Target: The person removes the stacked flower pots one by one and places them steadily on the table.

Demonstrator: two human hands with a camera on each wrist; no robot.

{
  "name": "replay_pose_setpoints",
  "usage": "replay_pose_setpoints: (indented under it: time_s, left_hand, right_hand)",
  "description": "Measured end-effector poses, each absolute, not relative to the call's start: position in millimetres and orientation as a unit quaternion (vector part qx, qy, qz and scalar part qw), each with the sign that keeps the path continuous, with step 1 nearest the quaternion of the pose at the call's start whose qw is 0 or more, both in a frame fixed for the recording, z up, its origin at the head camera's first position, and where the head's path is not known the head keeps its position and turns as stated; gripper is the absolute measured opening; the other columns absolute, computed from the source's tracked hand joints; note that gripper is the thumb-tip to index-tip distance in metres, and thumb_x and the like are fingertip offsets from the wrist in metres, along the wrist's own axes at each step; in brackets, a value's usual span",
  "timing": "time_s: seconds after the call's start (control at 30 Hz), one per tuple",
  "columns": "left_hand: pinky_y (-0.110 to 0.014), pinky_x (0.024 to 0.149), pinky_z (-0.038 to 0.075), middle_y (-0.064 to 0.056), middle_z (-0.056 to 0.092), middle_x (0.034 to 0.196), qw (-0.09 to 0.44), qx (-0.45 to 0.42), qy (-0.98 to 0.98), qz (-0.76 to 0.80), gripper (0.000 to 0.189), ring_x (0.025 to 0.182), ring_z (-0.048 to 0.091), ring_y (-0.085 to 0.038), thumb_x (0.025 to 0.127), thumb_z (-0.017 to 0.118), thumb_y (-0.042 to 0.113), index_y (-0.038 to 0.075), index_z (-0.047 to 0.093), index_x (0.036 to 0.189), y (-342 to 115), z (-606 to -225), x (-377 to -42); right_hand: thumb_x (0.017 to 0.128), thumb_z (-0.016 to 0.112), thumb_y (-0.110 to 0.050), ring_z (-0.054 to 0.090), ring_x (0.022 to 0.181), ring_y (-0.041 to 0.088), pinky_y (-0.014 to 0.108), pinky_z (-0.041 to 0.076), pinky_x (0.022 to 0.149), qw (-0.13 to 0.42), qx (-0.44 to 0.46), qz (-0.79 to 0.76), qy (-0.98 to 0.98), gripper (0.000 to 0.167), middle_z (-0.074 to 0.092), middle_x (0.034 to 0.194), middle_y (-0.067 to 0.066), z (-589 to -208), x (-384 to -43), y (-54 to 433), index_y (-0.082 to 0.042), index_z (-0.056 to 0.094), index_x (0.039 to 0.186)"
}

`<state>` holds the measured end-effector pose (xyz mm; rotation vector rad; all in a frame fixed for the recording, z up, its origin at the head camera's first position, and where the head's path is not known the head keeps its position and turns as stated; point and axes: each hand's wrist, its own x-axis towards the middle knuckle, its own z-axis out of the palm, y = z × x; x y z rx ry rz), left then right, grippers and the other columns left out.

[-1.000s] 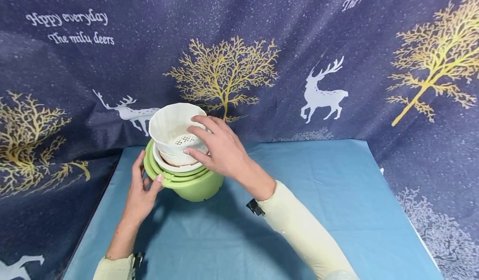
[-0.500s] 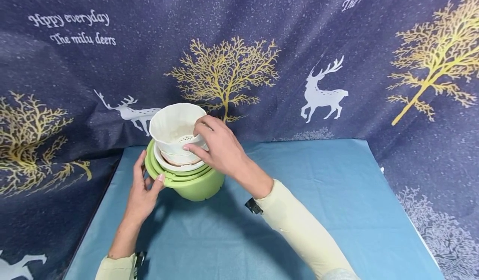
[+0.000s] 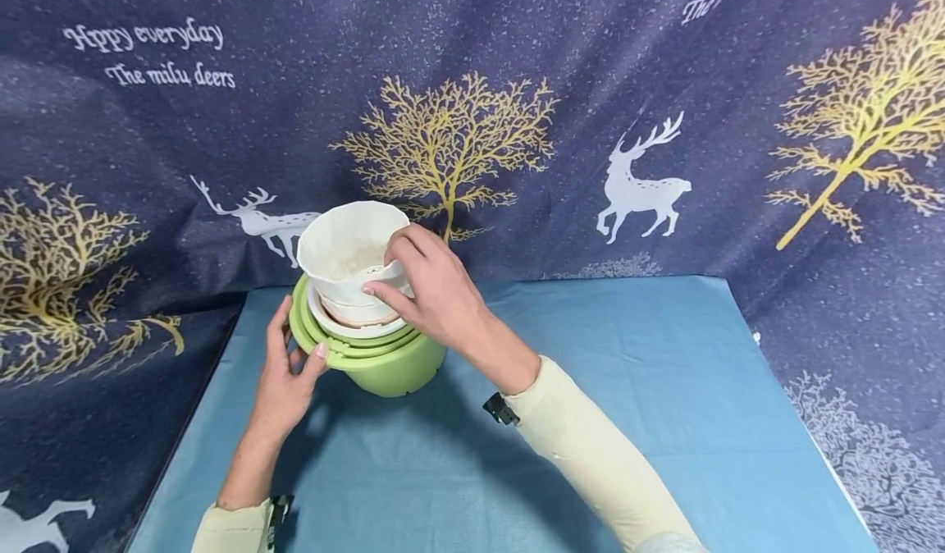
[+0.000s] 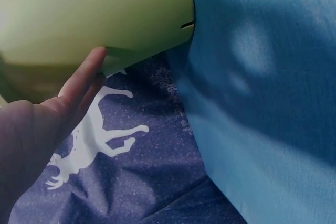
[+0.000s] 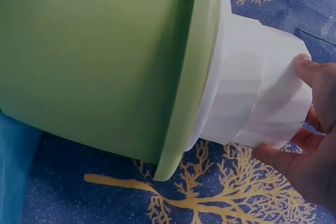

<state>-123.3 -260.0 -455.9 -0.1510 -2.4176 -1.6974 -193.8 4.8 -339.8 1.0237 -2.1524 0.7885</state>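
Observation:
A stack of nested flowerpots stands on the blue-covered table. Its outermost green flowerpot [image 3: 391, 374] has further green rims and a white rim inside it. On top, a white faceted flowerpot [image 3: 328, 245] sticks up well above the green rims, with holes in its bottom. My right hand [image 3: 439, 294] pinches the near right part of this white pot's rim, fingers inside and thumb outside. The left hand [image 3: 284, 385] holds the outer green pot at its left, thumb on the rim and fingers along the side. In the left wrist view, fingers [image 4: 84, 77] lie against the green wall [image 4: 126, 17].
The blue tablecloth [image 3: 613, 372] stretches to the right and in front of the stack. Close behind the pots hangs a dark blue backdrop cloth [image 3: 517, 184] printed with deer and yellow trees. A black strap [image 3: 502, 409] sits by the right sleeve.
The right hand's spread fingers have closed over the white pot's rim into a pinch. The left hand keeps its hold on the green pot, and the stack stays in place.

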Motion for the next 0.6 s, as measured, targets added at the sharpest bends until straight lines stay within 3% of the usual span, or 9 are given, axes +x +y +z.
replay_pose_setpoints:
  time_s: [0.1,0.27,0.33,0.6]
  left_hand:
    - [-0.014,0.083,0.058,-0.019,0.016,0.173,0.094,-0.049,-0.818,-0.566,0.083,0.121,0.055,0.0,0.112,0.055,0.016,0.028,0.0,0.172,-260.0,-456.3,-123.1]
    - [-0.013,0.084,0.058,-0.019,0.015,0.173,0.098,-0.057,-0.814,-0.57,0.082,0.134,0.053,-0.039,0.112,0.054,0.013,0.026,-0.001,0.172,-258.9,-456.3,-124.6]
    - [-0.013,0.084,0.058,-0.019,0.014,0.173,0.097,-0.061,-0.811,-0.574,0.082,0.136,0.048,-0.048,0.112,0.054,0.013,0.025,-0.001,0.172,-258.5,-456.2,-125.1]
    - [-0.014,0.083,0.058,-0.019,0.014,0.173,0.09,-0.055,-0.81,-0.576,0.083,0.135,0.048,-0.048,0.112,0.054,0.014,0.028,-0.002,0.172,-259.5,-455.6,-123.0]
  right_hand:
    - [0.097,0.081,-0.035,0.059,0.104,0.022,0.035,0.05,0.095,0.318,0.39,0.303,-0.809,0.035,0.062,0.111,0.007,-339.4,-194.0,3.8,-0.006,0.063,0.104]
    - [0.097,0.082,-0.034,0.059,0.103,0.022,0.034,0.051,0.093,0.33,0.393,0.314,-0.799,0.036,0.062,0.111,0.007,-336.1,-193.5,4.3,-0.005,0.063,0.105]
    - [0.097,0.082,-0.033,0.058,0.103,0.022,0.034,0.051,0.092,0.333,0.396,0.319,-0.794,0.036,0.062,0.112,0.008,-335.0,-193.1,4.1,-0.004,0.062,0.106]
    - [0.096,0.082,-0.032,0.057,0.103,0.023,0.034,0.05,0.093,0.346,0.404,0.33,-0.78,0.037,0.061,0.112,0.009,-329.7,-190.6,3.1,-0.003,0.061,0.106]
